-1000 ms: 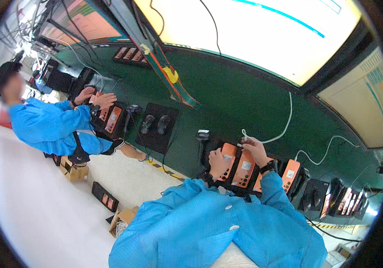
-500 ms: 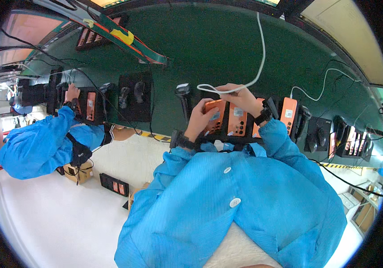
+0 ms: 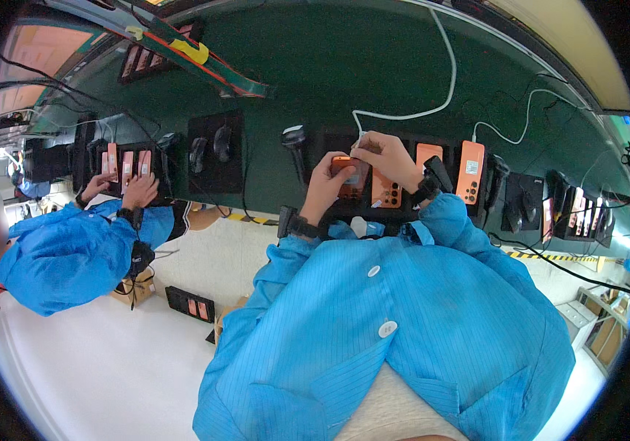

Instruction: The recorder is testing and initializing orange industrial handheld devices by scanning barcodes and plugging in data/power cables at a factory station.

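Observation:
My left hand (image 3: 324, 184) is wrapped round an orange phone (image 3: 345, 163), holding it upright over a black tray (image 3: 334, 138). Between the fingertips of my right hand (image 3: 388, 156) is the end of a white charging cable (image 3: 403, 116), close to the phone's upper edge. Whether its plug sits in the phone is hidden by my fingers. In the tray beside the held phone lies a second orange phone (image 3: 386, 192) with a white label. Another phone (image 3: 428, 153) is partly covered by my right wrist.
To the right lies an orange phone (image 3: 470, 173) with a white cable (image 3: 510, 140) at its top. Barcode scanners (image 3: 295, 147) stand either side of the tray on the green table (image 3: 322, 70). At left, a co-worker (image 3: 72, 250) in blue handles phones.
My right hand has brought the cable end down to the phone's upper edge, and the cable's loop has opened out. The co-worker now has both hands over phones.

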The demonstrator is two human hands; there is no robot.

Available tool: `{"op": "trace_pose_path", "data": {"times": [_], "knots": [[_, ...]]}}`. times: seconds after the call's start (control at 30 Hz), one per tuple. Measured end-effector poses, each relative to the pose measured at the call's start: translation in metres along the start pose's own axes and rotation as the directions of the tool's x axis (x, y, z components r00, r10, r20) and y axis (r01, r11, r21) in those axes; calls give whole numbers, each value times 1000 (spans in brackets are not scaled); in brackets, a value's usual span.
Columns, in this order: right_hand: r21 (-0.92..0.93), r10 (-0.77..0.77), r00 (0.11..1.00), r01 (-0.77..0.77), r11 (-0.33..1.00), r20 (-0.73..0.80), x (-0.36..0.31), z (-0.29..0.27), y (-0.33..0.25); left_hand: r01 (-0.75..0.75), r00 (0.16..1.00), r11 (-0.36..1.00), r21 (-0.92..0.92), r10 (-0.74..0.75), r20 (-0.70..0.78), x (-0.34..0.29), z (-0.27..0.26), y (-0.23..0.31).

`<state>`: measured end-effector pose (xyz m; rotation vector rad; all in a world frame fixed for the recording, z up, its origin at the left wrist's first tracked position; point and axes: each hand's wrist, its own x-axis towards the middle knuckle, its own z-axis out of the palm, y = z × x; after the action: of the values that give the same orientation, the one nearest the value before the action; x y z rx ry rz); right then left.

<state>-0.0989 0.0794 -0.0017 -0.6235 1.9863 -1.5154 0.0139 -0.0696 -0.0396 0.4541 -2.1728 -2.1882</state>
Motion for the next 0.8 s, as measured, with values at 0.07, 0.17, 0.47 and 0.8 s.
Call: {"op": "trace_pose_path", "data": {"times": [0.07,0.17,0.47,0.8], "knots": [[-106,-11,1000,14,994,21,0,1,-5,-10,1000,999,-36,10,9,1,0,1],[-236,25,998,-10,972,64,-3,-6,-23,-35,999,996,-84,38,31,4,4,1],[-373,-200,920,64,926,-339,-20,15,3,-32,997,997,64,28,65,39,0,-19],[-167,61,985,-33,985,164,-237,-56,74,-354,798,406,843,601,45,-6,124,11]]}}
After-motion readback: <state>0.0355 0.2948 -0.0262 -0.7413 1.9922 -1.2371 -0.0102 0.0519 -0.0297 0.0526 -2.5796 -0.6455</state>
